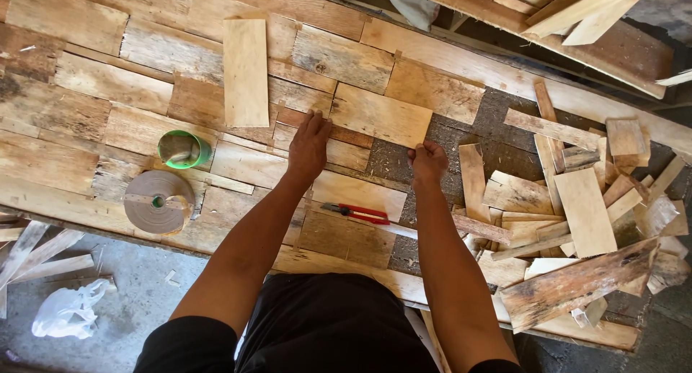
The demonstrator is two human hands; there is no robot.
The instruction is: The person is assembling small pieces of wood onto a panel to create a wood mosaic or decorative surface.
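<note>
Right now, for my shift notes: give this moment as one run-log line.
left hand: flat on wood piece | right hand: gripping its corner | red cutter: lying nearby

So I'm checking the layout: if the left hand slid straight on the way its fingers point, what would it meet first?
Probably the upright pale plank, lying loose on the boards just beyond the left hand; the line may pass just right of it.
</note>
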